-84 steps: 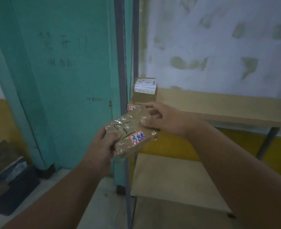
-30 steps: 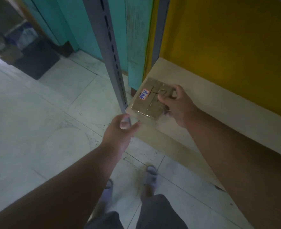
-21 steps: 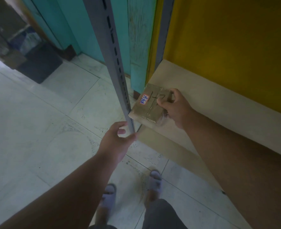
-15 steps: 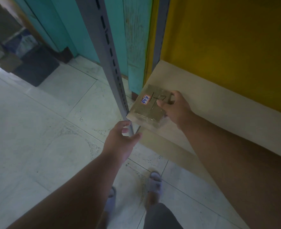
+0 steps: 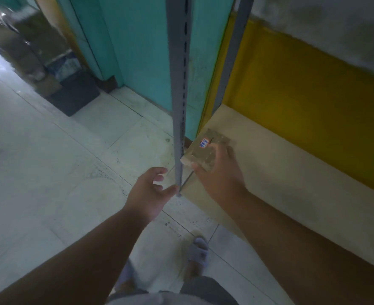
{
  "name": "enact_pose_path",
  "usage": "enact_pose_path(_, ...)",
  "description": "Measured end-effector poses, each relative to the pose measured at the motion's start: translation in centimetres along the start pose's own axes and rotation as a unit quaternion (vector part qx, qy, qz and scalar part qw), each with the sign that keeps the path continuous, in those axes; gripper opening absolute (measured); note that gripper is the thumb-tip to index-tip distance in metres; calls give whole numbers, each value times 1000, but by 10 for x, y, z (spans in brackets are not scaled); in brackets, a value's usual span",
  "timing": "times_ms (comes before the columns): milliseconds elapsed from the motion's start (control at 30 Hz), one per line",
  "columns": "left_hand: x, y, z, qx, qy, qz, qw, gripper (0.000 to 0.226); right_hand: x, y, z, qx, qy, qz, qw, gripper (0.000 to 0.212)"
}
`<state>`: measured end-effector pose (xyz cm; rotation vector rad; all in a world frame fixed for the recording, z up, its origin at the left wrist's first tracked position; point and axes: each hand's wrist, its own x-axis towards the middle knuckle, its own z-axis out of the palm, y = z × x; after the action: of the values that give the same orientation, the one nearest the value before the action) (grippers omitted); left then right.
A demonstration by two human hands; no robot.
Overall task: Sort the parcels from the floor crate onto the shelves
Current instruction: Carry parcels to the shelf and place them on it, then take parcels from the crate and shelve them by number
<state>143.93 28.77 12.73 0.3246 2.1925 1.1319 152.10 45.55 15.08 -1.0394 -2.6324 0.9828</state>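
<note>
A flat brown parcel [image 5: 200, 150], wrapped in clear tape and bearing a small label with blue writing, lies on the low wooden shelf board [image 5: 291, 183] at its front left corner. My right hand [image 5: 221, 177] is over the parcel's near right part with fingers spread and loose, thumb at its front edge; it covers that part of the parcel. My left hand [image 5: 148, 194] hovers empty over the floor, fingers loosely curled, just left of the grey upright post [image 5: 178, 84].
A teal door frame and yellow wall stand behind the shelf. At the far left a dark mat [image 5: 73, 95] and stacked boxes [image 5: 38, 69] sit on the pale tiled floor. My slippered foot [image 5: 198, 252] is below, close to the shelf's front edge.
The parcel went from both hands at an upper shelf down to the low board. My right hand's grip on its edge has loosened, fingers now spread over it. The left hand stayed beside the post.
</note>
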Motion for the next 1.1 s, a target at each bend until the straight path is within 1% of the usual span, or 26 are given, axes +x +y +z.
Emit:
enact_pose_path(100, -18, -16, -52, 23, 23, 28, 999, 44, -32, -56, 15, 13, -34, -53, 998, 56)
enact_pose_path(267, -45, -65, -161, 18, 86, 16, 996, 44, -52, -169, 56, 20, -50, -151, 987, 54)
enact_pose_path(400, -56, -102, -250, 4, 141, -4, 990, 46, -54, -257, 95, 32, -70, -203, 976, 54)
enact_pose_path(533, -55, -125, -311, -23, 181, -14, 983, 46, -44, -325, 127, 45, -81, -234, 968, 53)
enact_pose_path(667, -23, -136, -350, -67, 198, -31, 977, 42, -9, -371, 157, 27, -104, -258, 960, 53)
enact_pose_path(833, 40, -138, -407, -109, 229, -42, 966, 42, 62, -431, 197, 38, -117, -300, 946, 52)
enact_pose_path(967, 81, -133, -479, -105, 260, -55, 958, 45, 120, -498, 233, 44, -129, -324, 936, 54)
enact_pose_path(1100, 117, -133, -551, -105, 297, -67, 947, 40, 172, -573, 273, 40, -152, -356, 921, 53)
